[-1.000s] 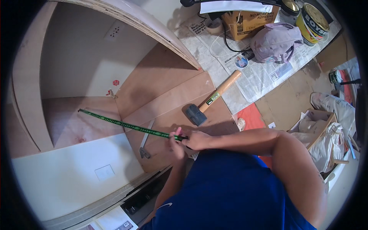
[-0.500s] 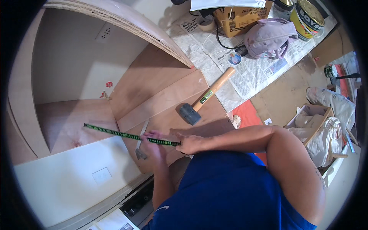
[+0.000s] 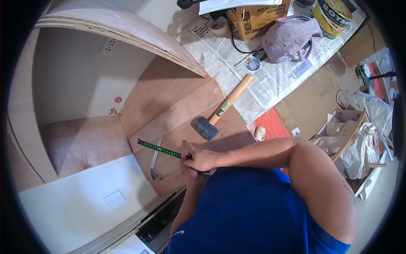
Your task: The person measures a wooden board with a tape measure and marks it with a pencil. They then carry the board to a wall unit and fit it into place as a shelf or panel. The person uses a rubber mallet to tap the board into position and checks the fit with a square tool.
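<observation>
A green-bladed tape measure (image 3: 160,149) sticks out to the upper left from my hands. My right hand (image 3: 201,160) grips the tape's lower end, index finger raised, partly hiding the case. My left hand (image 3: 187,169) is closed on the tape just below it, partly hidden by my right hand. A metal square (image 3: 156,173) lies on the plywood board (image 3: 173,135) beneath the blade. A rubber mallet (image 3: 205,128) with a wooden handle lies on the boards above my hands.
A plywood cabinet (image 3: 24,107) with a white back stands at left. A newspaper-covered counter (image 3: 268,86) holds a cardboard box (image 3: 253,23), lilac bag (image 3: 285,40) and yellow paint can (image 3: 332,17). At right are cardboard sheeting (image 3: 308,97) and a wooden crate (image 3: 343,116) with white bags.
The tape's blade has become much shorter, its tip drawn toward my hands. My left hand has slid back along it to beside my right hand. The view has shifted slightly.
</observation>
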`<state>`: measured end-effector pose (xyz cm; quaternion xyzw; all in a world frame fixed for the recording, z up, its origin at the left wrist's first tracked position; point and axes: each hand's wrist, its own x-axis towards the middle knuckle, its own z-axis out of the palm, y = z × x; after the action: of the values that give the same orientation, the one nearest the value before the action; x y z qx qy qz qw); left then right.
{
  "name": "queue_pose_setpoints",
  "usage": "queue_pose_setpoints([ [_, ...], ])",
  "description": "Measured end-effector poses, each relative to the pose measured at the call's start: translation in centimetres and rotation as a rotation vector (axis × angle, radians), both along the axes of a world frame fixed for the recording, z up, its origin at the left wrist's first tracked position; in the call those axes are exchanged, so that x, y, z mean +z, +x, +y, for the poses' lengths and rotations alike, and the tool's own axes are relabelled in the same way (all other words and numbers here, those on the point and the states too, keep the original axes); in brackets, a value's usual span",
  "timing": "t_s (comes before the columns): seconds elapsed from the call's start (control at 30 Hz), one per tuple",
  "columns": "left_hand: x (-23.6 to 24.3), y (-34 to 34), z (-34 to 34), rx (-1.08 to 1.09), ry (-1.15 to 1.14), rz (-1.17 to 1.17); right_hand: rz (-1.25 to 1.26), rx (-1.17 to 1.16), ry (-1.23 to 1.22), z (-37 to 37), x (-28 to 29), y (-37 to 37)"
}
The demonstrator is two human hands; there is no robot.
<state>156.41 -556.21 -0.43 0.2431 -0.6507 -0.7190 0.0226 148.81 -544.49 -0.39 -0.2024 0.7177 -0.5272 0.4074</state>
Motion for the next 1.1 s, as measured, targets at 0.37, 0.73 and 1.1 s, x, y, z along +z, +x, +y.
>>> queue_pose_setpoints([
  [0.37,2.1,-10.1,-4.1,0.018,0.708,0.071,1.17,-0.092,0.433,16.3,-2.8,-10.5],
  [0.73,-4.7,-23.1,-3.5,-0.104,0.679,-0.001,0.878,-0.235,0.31,20.4,-4.1,-6.5],
  [1.1,-4.3,-28.1,4.4,-0.205,0.631,-0.08,-0.272,-0.94,-0.19,17.2,-1.3,-16.9],
])
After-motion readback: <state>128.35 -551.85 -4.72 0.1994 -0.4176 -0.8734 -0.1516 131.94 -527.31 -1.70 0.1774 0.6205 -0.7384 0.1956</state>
